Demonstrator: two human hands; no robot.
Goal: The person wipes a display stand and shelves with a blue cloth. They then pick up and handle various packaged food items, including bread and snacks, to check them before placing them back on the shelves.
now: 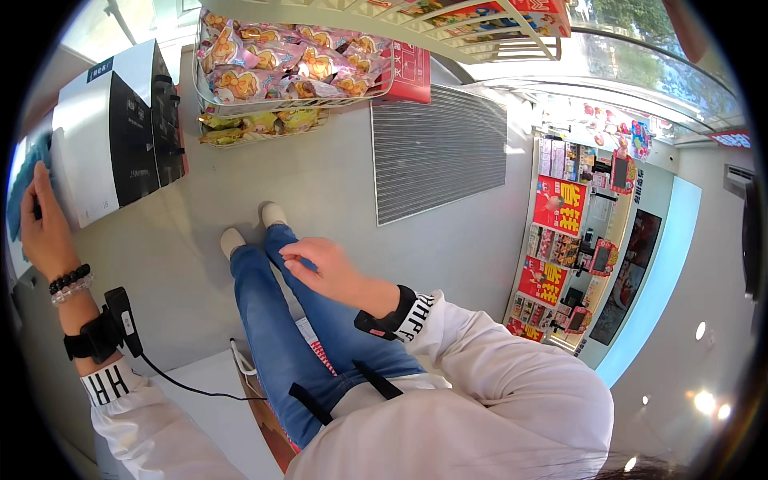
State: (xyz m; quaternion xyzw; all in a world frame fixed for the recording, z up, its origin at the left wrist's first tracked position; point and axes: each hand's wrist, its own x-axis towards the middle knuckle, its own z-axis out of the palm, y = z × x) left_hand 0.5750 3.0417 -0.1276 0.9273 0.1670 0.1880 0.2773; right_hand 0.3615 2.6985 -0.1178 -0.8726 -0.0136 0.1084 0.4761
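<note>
My left hand [45, 231] is at the far left, pressed onto a bunched teal cloth [29, 171] on a pale surface. Its fingers are partly hidden at the picture's rim. Close beside this hand stands a white and black carton [90, 150] bearing writing. My right hand [324, 267] hovers over my jeans-clad legs [264, 300], loosely bent, thumb and fingers slightly apart, with nothing in it. Both wrists wear black straps; a black device [124, 321] on the left one trails a cable.
A wire basket [294, 105] of pink snack packets stands ahead, with yellow packets [261, 126] below. A red box [411, 72] adjoins it. A striped floor mat [444, 156] lies to the right. Beyond are a shop counter with red posters [561, 204], and a white rack [528, 30] above.
</note>
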